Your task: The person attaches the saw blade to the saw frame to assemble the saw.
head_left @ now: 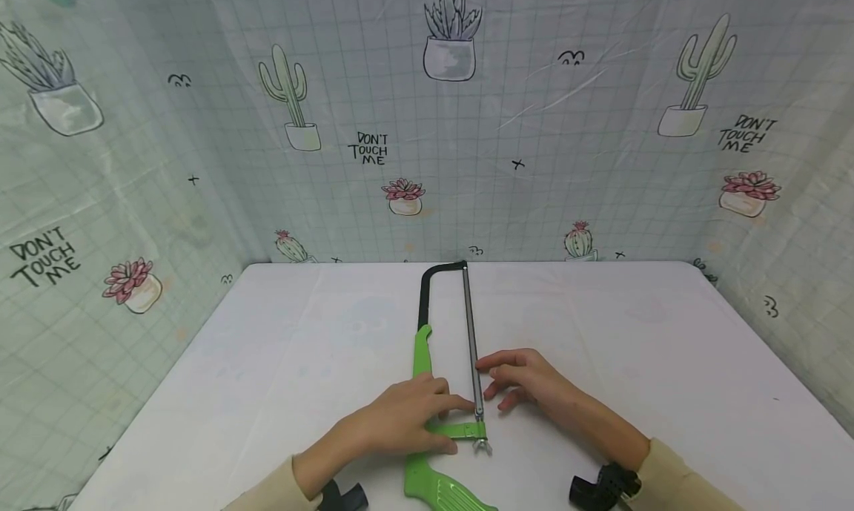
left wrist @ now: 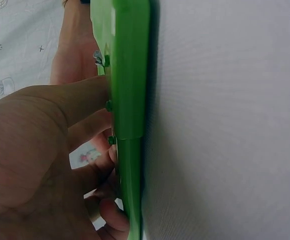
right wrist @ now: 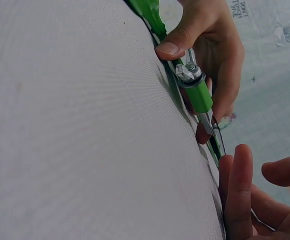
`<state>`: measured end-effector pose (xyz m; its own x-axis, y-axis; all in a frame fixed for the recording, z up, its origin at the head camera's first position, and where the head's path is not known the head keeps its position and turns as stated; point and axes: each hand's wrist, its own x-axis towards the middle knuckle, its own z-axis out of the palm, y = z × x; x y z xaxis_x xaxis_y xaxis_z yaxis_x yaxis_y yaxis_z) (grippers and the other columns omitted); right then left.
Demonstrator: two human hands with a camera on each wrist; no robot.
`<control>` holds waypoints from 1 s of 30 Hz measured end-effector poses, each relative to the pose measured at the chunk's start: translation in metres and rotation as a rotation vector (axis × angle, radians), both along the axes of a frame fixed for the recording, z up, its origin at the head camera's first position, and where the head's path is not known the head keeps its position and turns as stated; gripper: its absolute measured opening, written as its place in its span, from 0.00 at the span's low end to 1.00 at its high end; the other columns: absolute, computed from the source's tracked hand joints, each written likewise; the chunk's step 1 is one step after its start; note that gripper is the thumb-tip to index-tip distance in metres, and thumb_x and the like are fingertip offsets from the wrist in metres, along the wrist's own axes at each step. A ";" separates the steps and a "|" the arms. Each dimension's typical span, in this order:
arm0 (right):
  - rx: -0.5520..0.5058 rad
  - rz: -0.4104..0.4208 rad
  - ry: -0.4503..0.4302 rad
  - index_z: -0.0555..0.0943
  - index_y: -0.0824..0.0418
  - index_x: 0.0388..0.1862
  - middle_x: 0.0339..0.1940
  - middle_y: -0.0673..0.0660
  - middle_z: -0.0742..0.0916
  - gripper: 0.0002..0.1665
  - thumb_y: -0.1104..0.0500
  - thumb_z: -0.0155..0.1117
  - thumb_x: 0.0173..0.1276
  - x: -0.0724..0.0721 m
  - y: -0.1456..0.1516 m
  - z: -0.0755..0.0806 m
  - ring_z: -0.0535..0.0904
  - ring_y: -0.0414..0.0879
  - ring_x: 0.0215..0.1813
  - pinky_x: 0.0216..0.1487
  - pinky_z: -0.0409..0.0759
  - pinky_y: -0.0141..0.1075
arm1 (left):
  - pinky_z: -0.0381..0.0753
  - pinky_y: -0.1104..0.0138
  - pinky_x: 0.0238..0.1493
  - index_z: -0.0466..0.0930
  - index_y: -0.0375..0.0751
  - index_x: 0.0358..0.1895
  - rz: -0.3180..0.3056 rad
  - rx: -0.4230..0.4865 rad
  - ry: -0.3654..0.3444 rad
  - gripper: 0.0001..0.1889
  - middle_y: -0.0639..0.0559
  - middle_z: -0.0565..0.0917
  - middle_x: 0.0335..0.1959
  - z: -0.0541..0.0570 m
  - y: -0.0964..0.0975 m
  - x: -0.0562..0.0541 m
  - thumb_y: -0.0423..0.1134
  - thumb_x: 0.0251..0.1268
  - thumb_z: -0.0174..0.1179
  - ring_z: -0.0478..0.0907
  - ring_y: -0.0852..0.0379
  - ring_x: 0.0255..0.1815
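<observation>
A hacksaw (head_left: 422,354) lies flat on the white table, its black front bow pointing away and its green handle (head_left: 440,489) toward me. My left hand (head_left: 410,414) grips the green frame around the crosspiece (head_left: 460,430), thumb on the near side and index finger reaching to the blade's near end. That hand hides part of the frame. Loosely bent, the fingers of my right hand (head_left: 534,385) are at the right side of the blade (head_left: 471,325), the index fingertip right at its edge. A metal wing nut (right wrist: 188,73) shows at the crosspiece's end in the right wrist view.
The white table (head_left: 300,333) extends around the saw on both sides. A cloth with printed cacti (head_left: 534,147) hangs behind and beside it. Black wrist devices (head_left: 603,487) sit at both wrists, close over the tabletop.
</observation>
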<state>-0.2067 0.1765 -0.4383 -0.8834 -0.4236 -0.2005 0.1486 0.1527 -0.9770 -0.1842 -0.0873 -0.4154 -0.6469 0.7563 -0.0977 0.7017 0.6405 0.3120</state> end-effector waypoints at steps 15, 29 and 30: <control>0.009 0.043 0.022 0.76 0.75 0.65 0.58 0.66 0.86 0.26 0.60 0.56 0.75 -0.001 0.001 -0.004 0.86 0.44 0.41 0.37 0.87 0.36 | 0.66 0.76 0.37 0.79 0.68 0.65 0.004 -0.005 0.001 0.28 0.66 0.75 0.38 0.002 0.001 0.002 0.61 0.60 0.70 0.65 0.68 0.40; 0.023 0.032 0.018 0.77 0.74 0.65 0.57 0.65 0.86 0.25 0.59 0.56 0.76 0.000 -0.001 -0.003 0.86 0.44 0.41 0.38 0.87 0.36 | 0.66 0.75 0.35 0.79 0.69 0.65 0.004 0.010 -0.012 0.28 0.66 0.74 0.37 0.002 -0.001 0.002 0.60 0.60 0.70 0.65 0.68 0.40; 0.024 0.032 0.017 0.77 0.74 0.65 0.56 0.65 0.86 0.25 0.59 0.56 0.76 0.000 -0.002 -0.002 0.86 0.44 0.41 0.38 0.87 0.36 | 0.66 0.75 0.35 0.79 0.69 0.65 0.005 0.011 -0.013 0.28 0.66 0.74 0.38 0.002 -0.001 0.002 0.60 0.60 0.70 0.65 0.68 0.40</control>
<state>-0.2066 0.1749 -0.4405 -0.8731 -0.4466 -0.1957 0.1264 0.1803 -0.9755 -0.1823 -0.0881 -0.4135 -0.6494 0.7542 -0.0974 0.6945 0.6404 0.3280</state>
